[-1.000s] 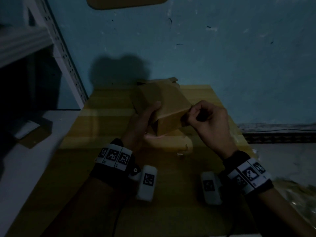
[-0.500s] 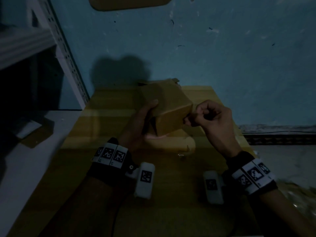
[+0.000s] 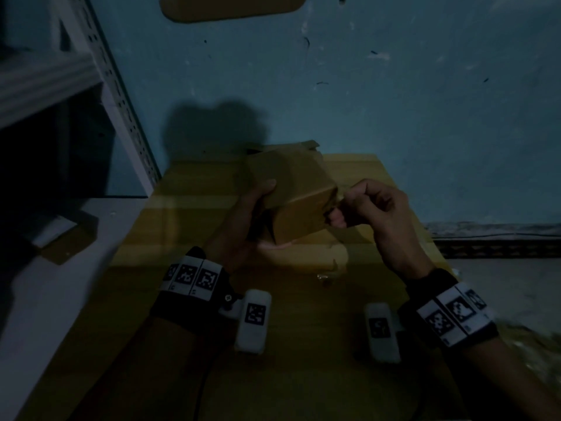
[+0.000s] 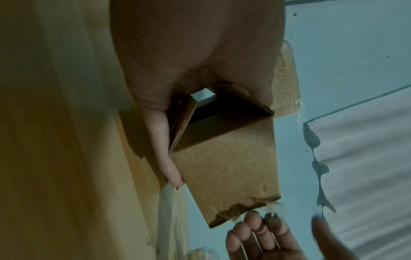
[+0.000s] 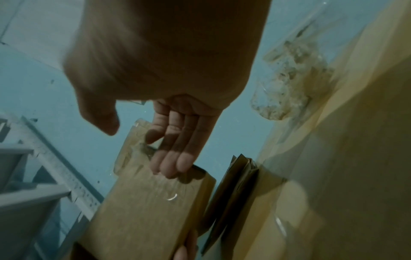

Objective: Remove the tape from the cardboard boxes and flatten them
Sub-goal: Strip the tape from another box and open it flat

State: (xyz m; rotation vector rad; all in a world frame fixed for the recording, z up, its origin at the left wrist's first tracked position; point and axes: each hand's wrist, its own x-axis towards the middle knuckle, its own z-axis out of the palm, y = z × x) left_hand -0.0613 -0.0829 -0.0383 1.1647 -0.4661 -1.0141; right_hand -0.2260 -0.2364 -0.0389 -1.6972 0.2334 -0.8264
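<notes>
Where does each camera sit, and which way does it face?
Head: on the person's head, facing forward and down at the cardboard box; left hand, right hand and both forearms show.
Left wrist: along the left hand at the box; right fingertips enter.
Right wrist: along the right hand's fingers, down onto the box.
All three share the box.

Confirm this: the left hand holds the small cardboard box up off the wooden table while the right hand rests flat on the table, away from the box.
Not quite. The left hand does hold the cardboard box above the wooden table, but the right hand is raised too, its fingertips working at the box's torn, taped corner. The head view and left wrist view both show it.
</notes>
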